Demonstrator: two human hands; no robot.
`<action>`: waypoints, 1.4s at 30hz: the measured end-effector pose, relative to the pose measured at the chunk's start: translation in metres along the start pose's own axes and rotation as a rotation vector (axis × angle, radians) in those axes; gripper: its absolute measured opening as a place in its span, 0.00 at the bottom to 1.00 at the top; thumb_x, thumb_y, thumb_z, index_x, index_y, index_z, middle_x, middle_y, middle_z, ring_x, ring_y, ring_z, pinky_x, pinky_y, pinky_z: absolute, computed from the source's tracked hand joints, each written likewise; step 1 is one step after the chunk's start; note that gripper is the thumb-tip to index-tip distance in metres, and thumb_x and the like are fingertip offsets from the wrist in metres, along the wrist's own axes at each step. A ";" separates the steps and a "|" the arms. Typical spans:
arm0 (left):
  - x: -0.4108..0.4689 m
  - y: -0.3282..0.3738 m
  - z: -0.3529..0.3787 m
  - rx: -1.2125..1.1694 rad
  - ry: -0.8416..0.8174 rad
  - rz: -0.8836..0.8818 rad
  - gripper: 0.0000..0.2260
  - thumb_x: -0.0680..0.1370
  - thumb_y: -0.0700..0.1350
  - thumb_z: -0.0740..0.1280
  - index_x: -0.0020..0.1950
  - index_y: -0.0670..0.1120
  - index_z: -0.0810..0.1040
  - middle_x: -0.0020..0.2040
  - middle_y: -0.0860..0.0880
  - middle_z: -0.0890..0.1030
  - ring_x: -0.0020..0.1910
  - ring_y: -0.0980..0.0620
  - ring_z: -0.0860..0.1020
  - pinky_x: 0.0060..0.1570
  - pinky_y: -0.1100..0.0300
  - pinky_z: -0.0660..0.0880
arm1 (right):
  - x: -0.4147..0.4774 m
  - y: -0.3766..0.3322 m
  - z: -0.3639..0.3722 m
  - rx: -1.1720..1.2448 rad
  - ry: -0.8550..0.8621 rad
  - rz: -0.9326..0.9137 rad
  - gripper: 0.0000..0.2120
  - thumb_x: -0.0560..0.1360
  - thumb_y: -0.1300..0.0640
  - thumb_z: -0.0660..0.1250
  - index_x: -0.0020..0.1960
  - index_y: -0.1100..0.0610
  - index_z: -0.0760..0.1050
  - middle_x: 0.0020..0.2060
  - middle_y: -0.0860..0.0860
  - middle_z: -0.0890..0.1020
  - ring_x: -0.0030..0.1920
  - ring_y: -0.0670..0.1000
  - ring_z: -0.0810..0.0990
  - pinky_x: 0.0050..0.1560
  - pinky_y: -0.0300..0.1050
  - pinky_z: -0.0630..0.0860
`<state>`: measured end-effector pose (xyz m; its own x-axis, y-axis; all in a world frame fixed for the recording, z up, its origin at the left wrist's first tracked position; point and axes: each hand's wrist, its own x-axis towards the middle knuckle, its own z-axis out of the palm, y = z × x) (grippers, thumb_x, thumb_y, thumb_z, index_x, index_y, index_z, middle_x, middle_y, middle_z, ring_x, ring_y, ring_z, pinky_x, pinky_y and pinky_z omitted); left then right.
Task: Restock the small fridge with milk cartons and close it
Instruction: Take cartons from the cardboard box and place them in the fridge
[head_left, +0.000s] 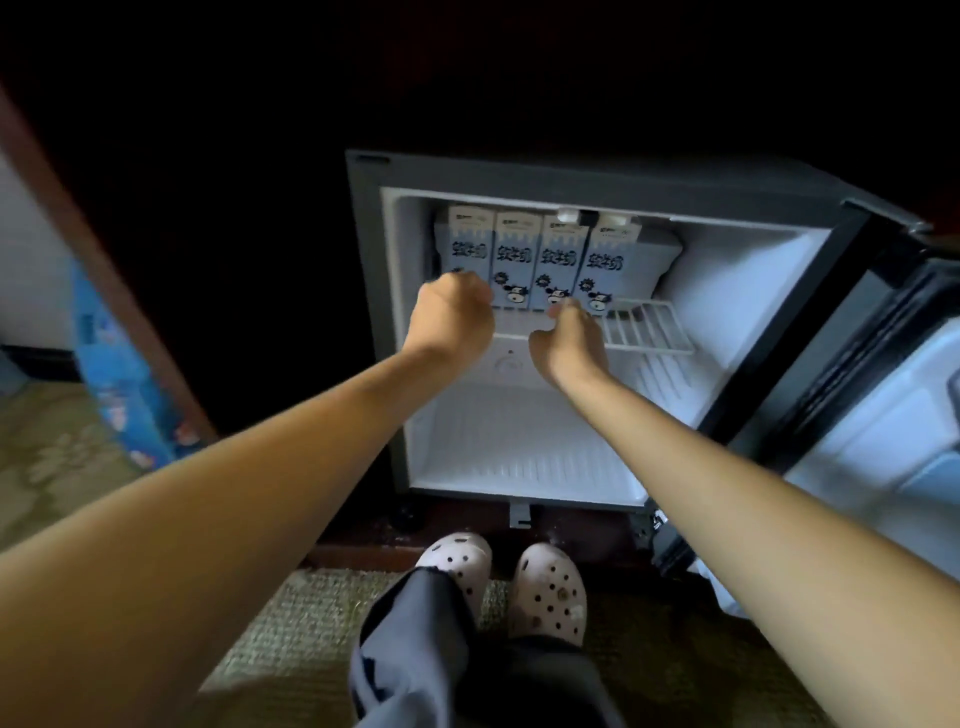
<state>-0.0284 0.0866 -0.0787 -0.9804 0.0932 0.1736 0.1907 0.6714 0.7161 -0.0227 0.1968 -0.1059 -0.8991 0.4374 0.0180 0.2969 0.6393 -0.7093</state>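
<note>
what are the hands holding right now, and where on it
Cannot be told for sure. The left hand is curled at the bottom of the leftmost milk carton on the shelf; the right hand touches the bottom of the third carton, not gripping.

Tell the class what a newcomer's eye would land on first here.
Four pale blue milk cartons with cartoon cows stand side by side on the small open fridge's white wire shelf. Both bare hands, left and right, reach toward their bases. Below, pale perforated clogs rest on the carpet.

The small fridge (613, 171) stands open, its door (878, 415) swung right. Four pale-blue milk cartons (558, 260) stand upright, side by side, at the wire shelf's (649, 327) left.
</note>
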 end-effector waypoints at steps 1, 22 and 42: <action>-0.014 -0.007 -0.014 0.023 0.022 -0.015 0.16 0.79 0.35 0.54 0.59 0.40 0.79 0.58 0.40 0.80 0.59 0.40 0.76 0.57 0.56 0.71 | -0.018 -0.011 0.003 -0.007 -0.026 -0.049 0.16 0.76 0.65 0.58 0.63 0.62 0.69 0.63 0.59 0.74 0.62 0.59 0.73 0.59 0.46 0.71; -0.333 -0.289 -0.209 -0.087 0.286 -0.877 0.11 0.75 0.40 0.60 0.44 0.37 0.81 0.43 0.38 0.83 0.45 0.40 0.81 0.50 0.48 0.80 | -0.362 -0.114 0.212 -0.152 -0.853 -0.425 0.12 0.77 0.61 0.57 0.53 0.61 0.77 0.54 0.58 0.79 0.57 0.57 0.76 0.56 0.49 0.74; -0.370 -0.379 -0.157 0.116 -0.126 -0.964 0.12 0.75 0.42 0.67 0.57 0.43 0.73 0.53 0.45 0.77 0.49 0.48 0.75 0.48 0.56 0.74 | -0.376 -0.094 0.270 -0.420 -0.998 -0.481 0.12 0.79 0.59 0.55 0.58 0.60 0.73 0.56 0.57 0.77 0.50 0.53 0.74 0.47 0.44 0.72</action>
<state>0.2700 -0.3182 -0.3081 -0.7129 -0.4601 -0.5292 -0.6944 0.5683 0.4414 0.2003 -0.1980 -0.2361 -0.7454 -0.4726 -0.4702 -0.2250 0.8422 -0.4899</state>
